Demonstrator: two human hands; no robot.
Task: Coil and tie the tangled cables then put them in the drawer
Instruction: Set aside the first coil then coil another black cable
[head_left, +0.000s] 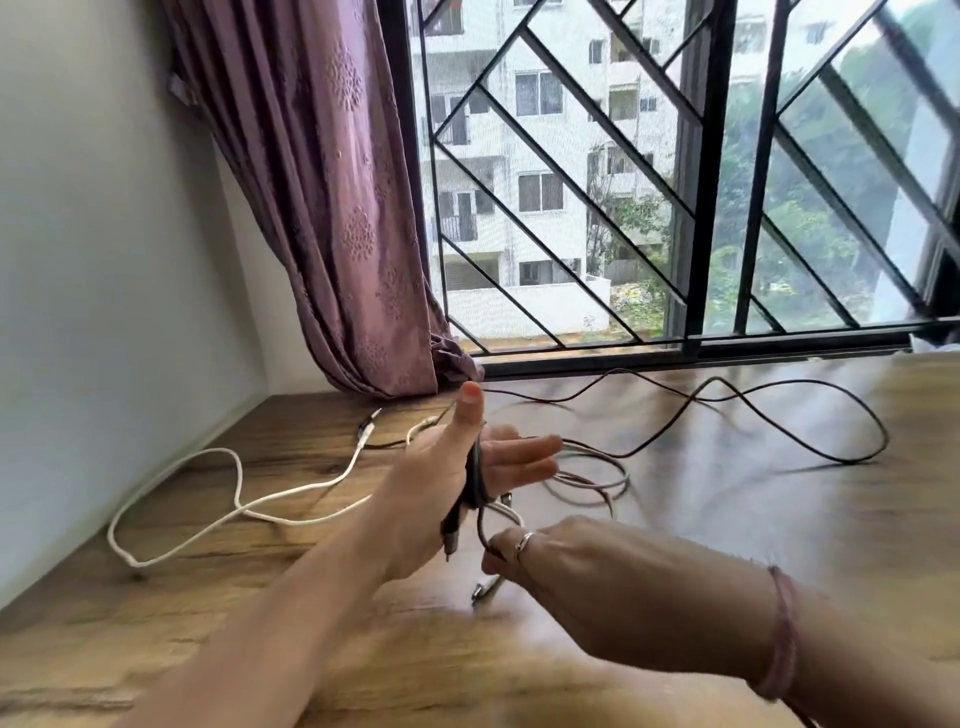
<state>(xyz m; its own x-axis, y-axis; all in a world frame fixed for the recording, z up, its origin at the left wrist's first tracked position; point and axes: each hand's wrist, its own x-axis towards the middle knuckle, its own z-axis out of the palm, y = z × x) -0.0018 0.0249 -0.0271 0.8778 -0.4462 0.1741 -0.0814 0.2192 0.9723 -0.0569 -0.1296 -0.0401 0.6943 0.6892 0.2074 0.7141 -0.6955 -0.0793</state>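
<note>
- Nearest the camera, the right hand (550, 561), with a silver ring on one finger and a pink thread bracelet (782, 634) at the wrist, pinches a strand of the thin dark cable (779, 410) between thumb and curled fingers.
- Just beyond it, the left hand (457, 478) is raised palm-up with thumb pointing up and fingers straight and spread toward the right; several turns of the dark cable are wound round its palm between thumb and fingers.
- One short end of that cable, tipped with a plug, hangs down below the left palm.
- From the hands, the dark cable runs off across the brown wood-grain tabletop (727, 519) in long loose loops toward the right, reaching close to the window sill.
- A loose bundle of grey cable loops (592, 480) lies on the tabletop just behind the left fingers.
- A small metal-tipped plug (483, 590) lies on the wood under the right hand; which cable it belongs to cannot be told.
- On the left a white cable (228, 514) lies in a long open loop, with connector ends near the mauve patterned curtain (332, 208).
- Behind, a black-barred window grille (691, 208) faces a pale apartment block and trees.
</note>
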